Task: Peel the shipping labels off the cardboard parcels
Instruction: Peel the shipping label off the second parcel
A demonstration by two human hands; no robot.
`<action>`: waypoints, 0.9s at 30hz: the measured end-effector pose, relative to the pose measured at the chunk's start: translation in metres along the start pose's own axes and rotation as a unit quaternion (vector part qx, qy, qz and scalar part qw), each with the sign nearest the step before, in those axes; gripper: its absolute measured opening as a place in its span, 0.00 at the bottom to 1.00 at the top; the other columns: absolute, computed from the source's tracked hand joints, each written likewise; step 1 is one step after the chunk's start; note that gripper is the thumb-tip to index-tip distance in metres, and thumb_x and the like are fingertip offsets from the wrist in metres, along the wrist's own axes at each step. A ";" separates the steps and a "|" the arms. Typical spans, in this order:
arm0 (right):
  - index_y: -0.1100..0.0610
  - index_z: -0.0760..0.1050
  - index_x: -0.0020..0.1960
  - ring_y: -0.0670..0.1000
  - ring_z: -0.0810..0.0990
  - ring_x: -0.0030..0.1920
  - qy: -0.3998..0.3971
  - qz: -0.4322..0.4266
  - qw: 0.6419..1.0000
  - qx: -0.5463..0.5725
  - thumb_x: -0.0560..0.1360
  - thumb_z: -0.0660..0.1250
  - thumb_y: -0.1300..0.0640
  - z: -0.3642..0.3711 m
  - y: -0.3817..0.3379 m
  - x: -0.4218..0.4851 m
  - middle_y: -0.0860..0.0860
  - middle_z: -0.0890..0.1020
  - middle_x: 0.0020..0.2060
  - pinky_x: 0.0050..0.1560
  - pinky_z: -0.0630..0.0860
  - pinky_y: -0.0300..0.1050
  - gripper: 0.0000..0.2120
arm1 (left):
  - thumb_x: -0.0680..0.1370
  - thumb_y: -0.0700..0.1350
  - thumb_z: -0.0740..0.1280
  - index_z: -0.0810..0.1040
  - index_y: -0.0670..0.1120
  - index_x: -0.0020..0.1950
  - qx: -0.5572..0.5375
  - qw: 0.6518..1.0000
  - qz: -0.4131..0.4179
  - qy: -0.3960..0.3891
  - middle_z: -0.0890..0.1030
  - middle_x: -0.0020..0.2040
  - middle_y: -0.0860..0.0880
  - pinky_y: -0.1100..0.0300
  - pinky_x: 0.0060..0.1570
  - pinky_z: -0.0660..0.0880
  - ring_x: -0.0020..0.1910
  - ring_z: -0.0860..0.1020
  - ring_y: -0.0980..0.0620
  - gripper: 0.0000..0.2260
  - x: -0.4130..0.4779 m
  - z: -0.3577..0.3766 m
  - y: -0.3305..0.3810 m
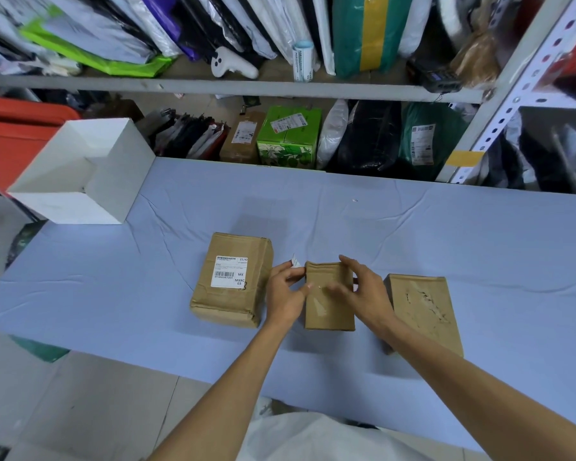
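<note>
Three brown cardboard parcels lie on a pale blue cloth. The left parcel [232, 281] carries a white shipping label [230, 272] with a barcode. The small middle parcel [328, 296] shows a bare top with tape traces. My left hand [285, 289] pinches a small white scrap of label [295, 262] at that parcel's upper left corner. My right hand [366, 289] rests on the middle parcel's right side, fingers curled over its top. The right parcel [424, 311] has torn paper marks on top and no label.
An open white box [80, 171] stands at the table's back left. Behind the table, metal shelves [233, 84] hold many bagged parcels, a green carton [288, 138] and a white controller [230, 63]. Blue cloth [413, 221] stretches bare behind and right of the parcels.
</note>
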State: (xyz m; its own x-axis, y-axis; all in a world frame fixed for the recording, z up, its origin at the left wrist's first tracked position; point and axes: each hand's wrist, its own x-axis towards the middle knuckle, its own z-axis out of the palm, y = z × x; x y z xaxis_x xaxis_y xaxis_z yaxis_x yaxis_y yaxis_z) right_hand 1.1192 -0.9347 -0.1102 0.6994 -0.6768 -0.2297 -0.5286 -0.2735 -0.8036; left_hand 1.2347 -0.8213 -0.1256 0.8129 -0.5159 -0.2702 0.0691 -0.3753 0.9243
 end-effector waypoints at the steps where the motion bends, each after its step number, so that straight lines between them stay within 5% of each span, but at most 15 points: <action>1: 0.49 0.63 0.72 0.50 0.73 0.62 -0.015 0.008 0.999 -0.040 0.66 0.76 0.46 0.001 -0.001 -0.001 0.48 0.71 0.66 0.61 0.73 0.48 0.39 | 0.71 0.35 0.73 0.82 0.46 0.51 -0.003 1.000 0.001 -0.001 0.71 0.63 0.54 0.53 0.62 0.75 0.58 0.78 0.53 0.11 0.000 0.001 0.000; 4: 0.50 0.63 0.69 0.55 0.75 0.57 -0.015 0.020 0.994 -0.108 0.57 0.80 0.43 0.004 -0.005 -0.002 0.50 0.70 0.63 0.53 0.74 0.48 0.46 | 0.73 0.34 0.71 0.82 0.43 0.52 -0.001 1.000 -0.003 -0.003 0.71 0.64 0.53 0.52 0.62 0.76 0.60 0.77 0.52 0.10 -0.002 0.003 0.000; 10: 0.55 0.73 0.59 0.54 0.75 0.45 0.026 0.009 0.996 -0.085 0.74 0.69 0.51 -0.006 -0.005 0.012 0.56 0.79 0.50 0.42 0.69 0.44 0.15 | 0.73 0.35 0.72 0.82 0.42 0.54 0.001 1.000 -0.001 -0.009 0.70 0.62 0.54 0.54 0.63 0.75 0.62 0.76 0.51 0.11 -0.001 0.002 -0.001; 13: 0.53 0.70 0.61 0.55 0.76 0.48 0.016 0.018 0.991 -0.130 0.72 0.68 0.42 -0.005 -0.007 0.008 0.53 0.77 0.52 0.46 0.74 0.48 0.22 | 0.73 0.33 0.71 0.81 0.40 0.55 -0.005 1.000 -0.001 -0.004 0.70 0.63 0.52 0.61 0.60 0.75 0.58 0.77 0.53 0.11 -0.002 0.004 0.000; 17: 0.54 0.66 0.59 0.55 0.76 0.50 -0.003 0.044 0.984 -0.173 0.56 0.77 0.35 0.000 -0.015 0.002 0.50 0.74 0.51 0.48 0.76 0.50 0.40 | 0.73 0.31 0.69 0.80 0.36 0.56 -0.018 1.000 -0.005 -0.009 0.71 0.63 0.51 0.68 0.53 0.76 0.52 0.78 0.56 0.12 -0.004 0.007 0.000; 27: 0.56 0.76 0.50 0.54 0.76 0.42 0.066 0.022 0.993 -0.098 0.69 0.74 0.47 -0.008 -0.015 0.012 0.52 0.78 0.40 0.40 0.69 0.44 0.16 | 0.73 0.32 0.70 0.81 0.41 0.56 -0.004 1.000 0.004 -0.012 0.71 0.63 0.52 0.57 0.63 0.75 0.59 0.77 0.53 0.13 -0.002 0.006 -0.001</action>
State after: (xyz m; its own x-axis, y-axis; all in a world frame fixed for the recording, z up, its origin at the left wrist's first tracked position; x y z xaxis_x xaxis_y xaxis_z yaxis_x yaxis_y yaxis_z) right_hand 1.1314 -0.9447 -0.0966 0.6123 -0.7703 -0.1778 -0.6494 -0.3618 -0.6689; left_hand 1.2294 -0.8249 -0.1274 0.7993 -0.5373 -0.2693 0.0672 -0.3654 0.9284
